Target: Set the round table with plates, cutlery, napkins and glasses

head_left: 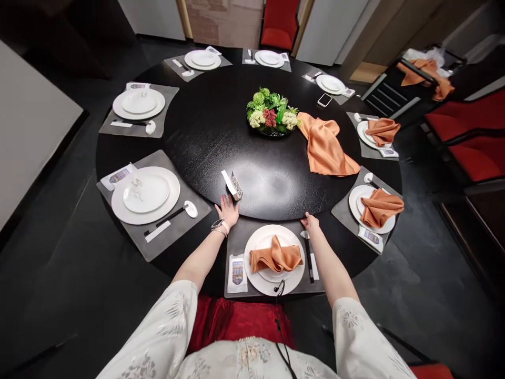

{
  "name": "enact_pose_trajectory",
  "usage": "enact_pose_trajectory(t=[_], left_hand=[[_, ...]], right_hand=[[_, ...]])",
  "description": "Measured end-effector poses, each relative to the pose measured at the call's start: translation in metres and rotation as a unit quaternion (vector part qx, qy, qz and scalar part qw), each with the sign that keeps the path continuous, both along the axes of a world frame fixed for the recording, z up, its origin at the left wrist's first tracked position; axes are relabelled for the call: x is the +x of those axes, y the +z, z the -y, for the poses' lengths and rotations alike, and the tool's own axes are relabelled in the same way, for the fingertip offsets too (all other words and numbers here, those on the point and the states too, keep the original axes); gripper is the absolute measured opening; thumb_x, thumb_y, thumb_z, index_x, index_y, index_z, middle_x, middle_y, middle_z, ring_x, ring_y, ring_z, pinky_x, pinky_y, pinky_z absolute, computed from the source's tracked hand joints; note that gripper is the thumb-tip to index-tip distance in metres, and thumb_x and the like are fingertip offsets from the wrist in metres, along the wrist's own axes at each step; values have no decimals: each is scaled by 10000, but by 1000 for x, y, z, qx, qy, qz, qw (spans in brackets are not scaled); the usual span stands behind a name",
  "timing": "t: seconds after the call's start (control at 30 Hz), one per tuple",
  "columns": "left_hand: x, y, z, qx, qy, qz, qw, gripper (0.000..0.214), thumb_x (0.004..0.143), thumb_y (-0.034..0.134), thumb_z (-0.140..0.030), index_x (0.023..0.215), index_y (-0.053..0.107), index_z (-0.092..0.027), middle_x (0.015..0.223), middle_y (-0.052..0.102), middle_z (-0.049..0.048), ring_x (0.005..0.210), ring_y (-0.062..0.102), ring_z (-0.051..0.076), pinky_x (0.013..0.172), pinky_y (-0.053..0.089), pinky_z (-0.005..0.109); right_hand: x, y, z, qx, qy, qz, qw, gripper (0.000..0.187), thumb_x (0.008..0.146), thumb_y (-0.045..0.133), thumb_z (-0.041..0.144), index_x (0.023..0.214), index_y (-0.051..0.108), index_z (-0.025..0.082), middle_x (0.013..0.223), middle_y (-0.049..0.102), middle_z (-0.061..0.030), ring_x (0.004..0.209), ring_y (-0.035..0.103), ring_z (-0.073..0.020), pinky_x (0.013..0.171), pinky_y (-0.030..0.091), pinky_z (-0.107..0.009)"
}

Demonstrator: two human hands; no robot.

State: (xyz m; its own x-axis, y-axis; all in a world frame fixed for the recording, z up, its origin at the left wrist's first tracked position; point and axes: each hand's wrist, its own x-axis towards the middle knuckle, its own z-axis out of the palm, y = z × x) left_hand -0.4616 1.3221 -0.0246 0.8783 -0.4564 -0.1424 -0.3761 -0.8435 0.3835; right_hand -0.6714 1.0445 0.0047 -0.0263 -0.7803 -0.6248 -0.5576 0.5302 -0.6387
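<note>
hands (228,211) (311,222) touch the turntable (197,152), left spread, right's grip unclear; packet (237,275) lettering illegible.

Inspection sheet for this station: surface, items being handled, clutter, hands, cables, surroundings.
Surface: round dark table, light glare on its turntable.
Items handled: turntable, touched at its near rim; folded orange napkins on three plates.
Clutter: loose orange napkin and floral centerpiece on the turntable; phone-like device, far right; small stand by the left hand.
Hands: left hand spread at the rim; right hand at the rim, grip unclear.
Cables: dark cord overlaps the near plate in view; contact unclear.
Surroundings: red chairs; dark rack with orange cloths.
</note>
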Motion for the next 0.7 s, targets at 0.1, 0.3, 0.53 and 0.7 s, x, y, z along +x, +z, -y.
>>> enact_pose_trajectory(t=[0.1,0.3,0.53,0.7], left_hand=[[43,0,-27,12,-53,1,999,632,941,342,-391,1452,262,-29,1535,124,234,1434,96,322,1113,-9,592],[165,23,-76,28,-122,-22,992,614,922,400,-367,1407,328,4,1525,171,236,1419,151,334,1105,-42,601],[191,45,-90,77,-34,-49,995,666,882,387,-303,1421,241,60,1494,156,324,1424,72,378,1115,24,609],[65,38,-56,-8,-232,-93,968,598,882,375,-391,1417,370,-124,1507,281,189,1423,187,293,1143,142,539]], right_hand=[[11,9,-27,1,1,2,1000,60,761,566,83,784,542,132,565,516,9,518,543,-101,536,512,-201],[4,54,-81,-44,33,37,998,93,722,615,134,806,578,137,651,584,-12,588,584,-100,544,474,-174],[-30,109,-113,-183,175,-46,966,122,811,506,187,888,599,166,878,661,-100,781,652,-178,693,532,-275],[61,105,-113,-248,289,-147,913,246,865,394,156,984,609,170,1056,642,-120,1017,593,-194,908,457,-295]])
